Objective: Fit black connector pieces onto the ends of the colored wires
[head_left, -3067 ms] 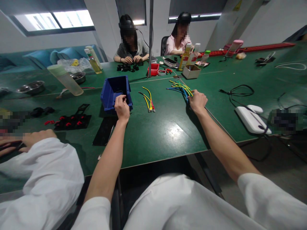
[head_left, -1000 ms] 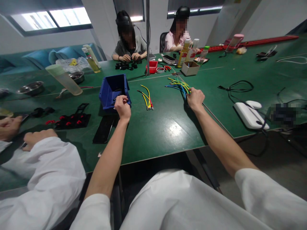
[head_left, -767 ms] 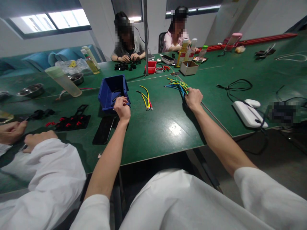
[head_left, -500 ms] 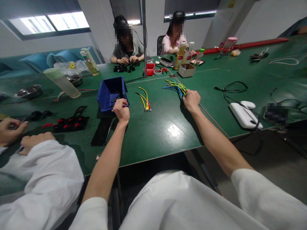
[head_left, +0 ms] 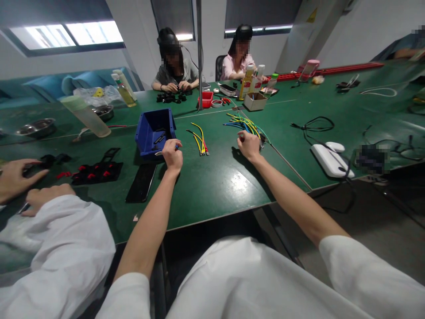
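My left hand [head_left: 172,155] is closed beside the right front of a blue bin [head_left: 141,133]. A small blue bit shows at its fingertips and a pale sliver at its left side; I cannot make out what either belongs to. Several short black pieces [head_left: 160,138] lie inside the bin. My right hand [head_left: 249,145], fingers curled together, is just in front of a bundle of yellow, green and blue wires [head_left: 244,119] and partly covers it. Whatever its fingers hold is hidden. Between the hands lie a few yellow and red wires [head_left: 202,141] with metal end lugs.
A black phone [head_left: 141,182] lies before the bin. At left, a co-worker's hands [head_left: 49,197] are near black holders with red parts [head_left: 98,172]. A white device [head_left: 332,160] with black cable lies right. A metal pole [head_left: 199,57] stands behind; two people sit across the green table [head_left: 219,186].
My right hand has moved left and slightly toward me, off the wire bundle's right part. My left hand has turned a little, and a blue bit now shows at its fingertips.
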The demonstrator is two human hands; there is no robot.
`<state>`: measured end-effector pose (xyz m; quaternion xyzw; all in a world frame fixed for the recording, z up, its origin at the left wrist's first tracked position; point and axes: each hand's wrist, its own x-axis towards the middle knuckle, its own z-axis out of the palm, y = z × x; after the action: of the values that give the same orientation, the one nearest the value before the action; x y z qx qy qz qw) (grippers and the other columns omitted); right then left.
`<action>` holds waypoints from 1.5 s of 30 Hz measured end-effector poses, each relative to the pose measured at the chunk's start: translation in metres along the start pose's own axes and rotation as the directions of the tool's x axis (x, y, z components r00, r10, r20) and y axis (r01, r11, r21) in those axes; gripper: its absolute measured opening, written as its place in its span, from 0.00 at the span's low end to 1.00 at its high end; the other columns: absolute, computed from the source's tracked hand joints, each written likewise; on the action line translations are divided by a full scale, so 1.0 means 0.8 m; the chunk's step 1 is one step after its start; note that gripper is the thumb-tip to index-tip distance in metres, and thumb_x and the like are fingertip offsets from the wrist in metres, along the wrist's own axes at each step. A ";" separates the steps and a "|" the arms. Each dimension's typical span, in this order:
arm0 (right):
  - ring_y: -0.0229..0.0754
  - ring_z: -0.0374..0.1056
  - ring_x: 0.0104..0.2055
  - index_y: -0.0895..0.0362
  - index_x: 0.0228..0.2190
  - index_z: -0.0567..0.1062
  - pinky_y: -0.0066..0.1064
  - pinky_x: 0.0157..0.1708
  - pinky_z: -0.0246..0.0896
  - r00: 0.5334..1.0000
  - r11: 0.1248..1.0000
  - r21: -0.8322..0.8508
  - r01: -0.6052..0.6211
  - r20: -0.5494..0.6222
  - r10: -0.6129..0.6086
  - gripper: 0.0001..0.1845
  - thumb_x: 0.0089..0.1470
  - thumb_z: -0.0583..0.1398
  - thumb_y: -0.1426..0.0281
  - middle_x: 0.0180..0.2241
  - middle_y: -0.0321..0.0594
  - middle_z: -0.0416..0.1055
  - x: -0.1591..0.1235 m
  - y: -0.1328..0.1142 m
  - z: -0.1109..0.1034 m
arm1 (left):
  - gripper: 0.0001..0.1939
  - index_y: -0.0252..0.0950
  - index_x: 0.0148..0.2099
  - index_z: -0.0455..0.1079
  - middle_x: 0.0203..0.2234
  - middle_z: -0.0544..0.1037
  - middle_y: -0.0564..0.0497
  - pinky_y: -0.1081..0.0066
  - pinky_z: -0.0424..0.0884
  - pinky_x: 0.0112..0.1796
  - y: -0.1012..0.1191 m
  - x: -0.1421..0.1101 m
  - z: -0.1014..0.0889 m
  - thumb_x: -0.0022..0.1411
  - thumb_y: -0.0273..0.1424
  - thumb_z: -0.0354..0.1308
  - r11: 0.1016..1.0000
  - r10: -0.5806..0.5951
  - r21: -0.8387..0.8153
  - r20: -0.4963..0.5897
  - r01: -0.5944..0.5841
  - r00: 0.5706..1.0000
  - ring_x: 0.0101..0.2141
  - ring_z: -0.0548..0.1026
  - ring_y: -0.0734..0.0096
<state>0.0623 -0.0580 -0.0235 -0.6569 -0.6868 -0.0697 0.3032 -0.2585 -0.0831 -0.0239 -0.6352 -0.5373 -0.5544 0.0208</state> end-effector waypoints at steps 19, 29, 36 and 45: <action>0.47 0.74 0.41 0.57 0.44 0.77 0.31 0.34 0.55 0.960 0.968 -0.093 0.234 0.180 -0.215 0.18 0.58 0.51 0.70 0.40 0.47 0.79 -0.016 -0.043 0.021 | 0.19 0.37 0.36 0.67 0.42 0.76 0.45 0.63 0.69 0.50 0.006 -0.002 0.005 0.51 0.12 0.43 0.997 0.067 -0.048 0.033 -0.065 0.997 0.47 0.75 0.65; 0.48 0.74 0.39 0.55 0.45 0.76 0.32 0.32 0.53 0.946 0.958 -0.096 0.269 0.215 -0.244 0.18 0.59 0.51 0.69 0.41 0.46 0.79 -0.011 -0.069 0.030 | 0.24 0.36 0.42 0.69 0.45 0.76 0.43 0.62 0.69 0.52 0.007 -0.008 0.010 0.50 0.11 0.42 0.986 0.167 -0.060 0.190 -0.158 0.967 0.49 0.74 0.64; 0.49 0.74 0.39 0.55 0.47 0.76 0.32 0.32 0.53 0.935 0.952 -0.114 0.284 0.255 -0.248 0.19 0.60 0.50 0.69 0.40 0.46 0.80 -0.001 -0.090 0.036 | 0.26 0.35 0.45 0.70 0.44 0.76 0.43 0.62 0.69 0.52 0.007 -0.007 0.009 0.50 0.10 0.42 0.981 0.187 -0.003 0.295 -0.194 0.937 0.49 0.74 0.61; 0.50 0.74 0.39 0.56 0.50 0.73 0.32 0.33 0.53 0.922 0.946 -0.122 0.299 0.293 -0.254 0.21 0.61 0.48 0.68 0.38 0.49 0.79 0.012 -0.119 0.043 | 0.24 0.35 0.46 0.70 0.43 0.76 0.44 0.66 0.71 0.47 0.013 -0.014 0.011 0.54 0.11 0.43 0.981 0.165 0.021 0.430 -0.193 0.887 0.43 0.75 0.65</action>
<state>-0.0385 -0.0450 -0.0175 -0.5791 -0.7999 -0.0766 0.1373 -0.2428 -0.0893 -0.0293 -0.7869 -0.4850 -0.3806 -0.0262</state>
